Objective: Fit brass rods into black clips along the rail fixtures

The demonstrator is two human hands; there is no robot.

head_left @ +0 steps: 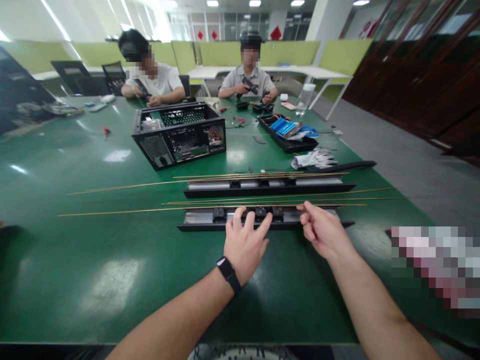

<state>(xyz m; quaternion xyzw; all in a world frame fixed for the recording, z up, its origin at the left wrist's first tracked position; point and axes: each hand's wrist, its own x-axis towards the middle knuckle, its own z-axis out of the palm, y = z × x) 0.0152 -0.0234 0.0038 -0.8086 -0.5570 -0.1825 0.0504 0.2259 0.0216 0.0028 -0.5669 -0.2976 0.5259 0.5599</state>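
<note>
My left hand, with a black watch on its wrist, rests fingers apart on the small black blocks seated in the nearer metal rail. Several thin golden rods lie lengthwise along this rail and stick out past its ends. Thumb and index finger of my right hand are pinched at one of these rods, near the rail's right part; its other fingers curl inward. Behind it lies a second rail, parallel, also with black blocks and golden rods. My fingers partly hide the nearer blocks.
An open black computer case stands beyond the rails. To its right are a black tray with blue items and white gloves. Two people sit across the green table, handling dark tools. A blurred-out object lies at right.
</note>
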